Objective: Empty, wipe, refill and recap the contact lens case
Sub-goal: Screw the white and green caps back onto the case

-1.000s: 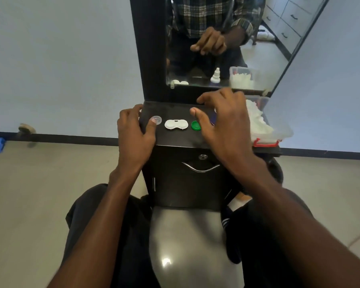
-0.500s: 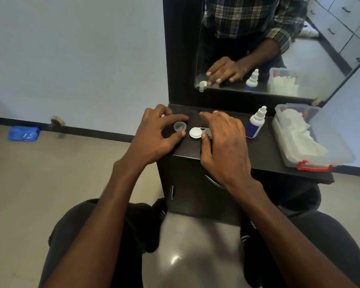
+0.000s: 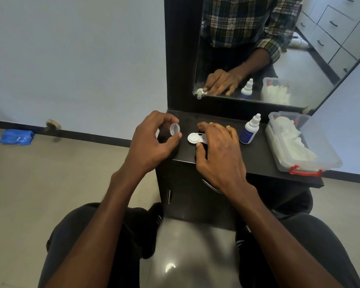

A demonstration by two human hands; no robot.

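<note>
Left hand (image 3: 152,142) pinches the clear cap (image 3: 174,129) above the bench (image 3: 258,161); my right hand (image 3: 218,150) pins the lens case (image 3: 194,138) flat. Risk: a loose pinch drops the cap floorward.

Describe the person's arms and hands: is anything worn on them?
Both forearms are bare down to the left hand and right hand: no gloves, rings or watch visible. In the mirror, a plaid sleeve shows, rolled up the forearm.
</note>
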